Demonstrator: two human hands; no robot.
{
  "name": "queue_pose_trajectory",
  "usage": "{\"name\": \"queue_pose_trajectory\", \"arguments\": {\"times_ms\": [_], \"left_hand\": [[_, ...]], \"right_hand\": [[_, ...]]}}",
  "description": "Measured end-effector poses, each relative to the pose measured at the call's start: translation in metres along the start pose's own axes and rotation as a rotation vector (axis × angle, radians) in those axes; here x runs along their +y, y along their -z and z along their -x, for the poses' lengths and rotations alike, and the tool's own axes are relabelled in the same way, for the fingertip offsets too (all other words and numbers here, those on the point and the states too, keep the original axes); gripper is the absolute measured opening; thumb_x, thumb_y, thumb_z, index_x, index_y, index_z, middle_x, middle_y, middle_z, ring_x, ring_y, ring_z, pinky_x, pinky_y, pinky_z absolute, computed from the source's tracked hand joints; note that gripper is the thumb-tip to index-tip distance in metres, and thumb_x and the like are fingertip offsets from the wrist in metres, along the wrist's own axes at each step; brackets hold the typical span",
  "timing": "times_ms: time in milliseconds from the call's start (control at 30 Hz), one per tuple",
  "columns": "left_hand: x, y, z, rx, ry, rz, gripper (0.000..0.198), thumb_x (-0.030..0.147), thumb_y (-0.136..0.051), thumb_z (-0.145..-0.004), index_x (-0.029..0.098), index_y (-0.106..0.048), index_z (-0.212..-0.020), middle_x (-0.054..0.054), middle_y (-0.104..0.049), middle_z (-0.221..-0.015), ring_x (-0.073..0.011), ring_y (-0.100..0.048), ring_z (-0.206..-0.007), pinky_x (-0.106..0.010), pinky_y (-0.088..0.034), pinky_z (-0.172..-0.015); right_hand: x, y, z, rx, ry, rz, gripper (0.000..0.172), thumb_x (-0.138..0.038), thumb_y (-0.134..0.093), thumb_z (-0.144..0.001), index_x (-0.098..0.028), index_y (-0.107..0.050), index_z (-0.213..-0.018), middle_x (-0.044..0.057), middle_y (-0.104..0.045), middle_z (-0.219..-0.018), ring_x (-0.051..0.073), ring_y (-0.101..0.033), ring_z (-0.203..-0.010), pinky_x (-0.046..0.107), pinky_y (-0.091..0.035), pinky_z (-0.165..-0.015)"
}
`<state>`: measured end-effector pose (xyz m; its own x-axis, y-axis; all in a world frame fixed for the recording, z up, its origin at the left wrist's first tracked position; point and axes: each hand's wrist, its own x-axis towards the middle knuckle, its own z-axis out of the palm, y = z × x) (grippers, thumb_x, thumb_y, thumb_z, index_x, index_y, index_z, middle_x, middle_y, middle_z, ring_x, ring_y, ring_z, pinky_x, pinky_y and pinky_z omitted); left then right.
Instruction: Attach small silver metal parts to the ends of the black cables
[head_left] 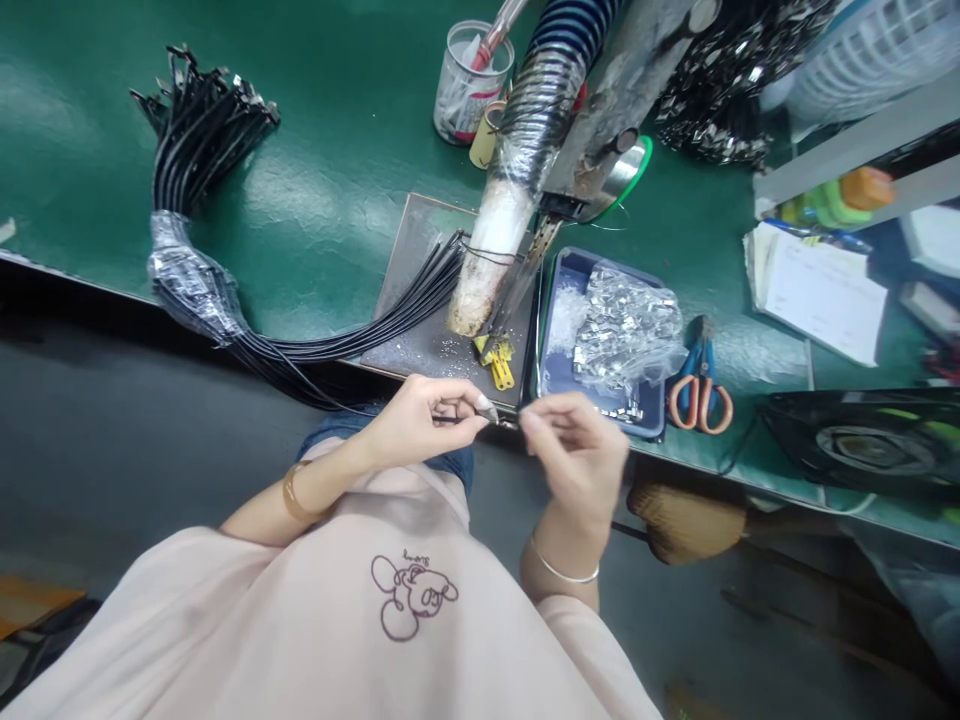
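Note:
My left hand (431, 420) pinches the end of a black cable near the table's front edge, a small metal piece showing at its fingertips. Just to the right, my right hand (576, 450) has thumb and forefinger pressed together beside that end; whatever they hold is too small to make out. A bundle of black cables (199, 285), wrapped in clear plastic, runs from the left to a grey board (397, 350). On that board a yellow fixture (498, 362) sits below a white nozzle (484, 250). Silvery metal parts in a plastic bag (630, 325) lie in a blue tray (553, 375).
Orange-handled cutters (700, 385) lie right of the tray. A clear tub (465, 90) and a solder spool (626, 180) stand behind the board. Papers (817, 290) and a black fan-like device (870, 440) are on the right. A wooden stool (686, 522) is under the table edge.

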<state>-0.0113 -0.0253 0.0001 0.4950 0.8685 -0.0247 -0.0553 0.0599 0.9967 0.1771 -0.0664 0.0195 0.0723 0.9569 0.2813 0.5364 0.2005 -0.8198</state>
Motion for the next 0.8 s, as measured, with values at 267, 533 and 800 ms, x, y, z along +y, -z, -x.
{"name": "queue_pose_trajectory", "arguments": {"times_ms": [267, 533, 800], "left_hand": [[0.0, 0.006, 0.001, -0.432, -0.032, -0.048, 0.011, 0.017, -0.071, -0.084, 0.017, -0.082, -0.08, -0.009, -0.081, -0.082, -0.0152, -0.069, -0.069, -0.024, -0.051, -0.071], [-0.005, 0.008, -0.006, 0.057, 0.143, 0.257, 0.013, 0.025, -0.072, -0.078, 0.013, -0.071, -0.083, 0.002, -0.062, -0.059, -0.0068, -0.047, -0.05, -0.019, -0.04, -0.051], [-0.002, 0.009, -0.01, 0.182, 0.097, 0.186, 0.029, 0.03, -0.068, -0.077, 0.015, -0.055, -0.056, 0.004, -0.049, -0.049, -0.0051, -0.038, -0.046, -0.02, -0.032, -0.047]], "right_hand": [[0.047, 0.039, -0.037, 0.032, -0.088, 0.369, 0.024, -0.043, -0.07, -0.081, -0.02, -0.072, -0.072, 0.002, -0.07, -0.069, 0.012, -0.051, -0.053, 0.027, -0.039, -0.053], [0.048, 0.045, -0.049, -0.209, -0.216, 0.415, 0.024, -0.043, -0.065, -0.079, -0.02, -0.068, -0.073, 0.0, -0.066, -0.066, 0.011, -0.043, -0.05, 0.028, -0.034, -0.056], [0.03, 0.029, -0.028, 0.323, -0.171, 0.303, 0.019, -0.037, -0.068, -0.081, -0.02, -0.065, -0.074, -0.007, -0.051, -0.053, 0.008, -0.031, -0.043, 0.026, -0.025, -0.048]]}}
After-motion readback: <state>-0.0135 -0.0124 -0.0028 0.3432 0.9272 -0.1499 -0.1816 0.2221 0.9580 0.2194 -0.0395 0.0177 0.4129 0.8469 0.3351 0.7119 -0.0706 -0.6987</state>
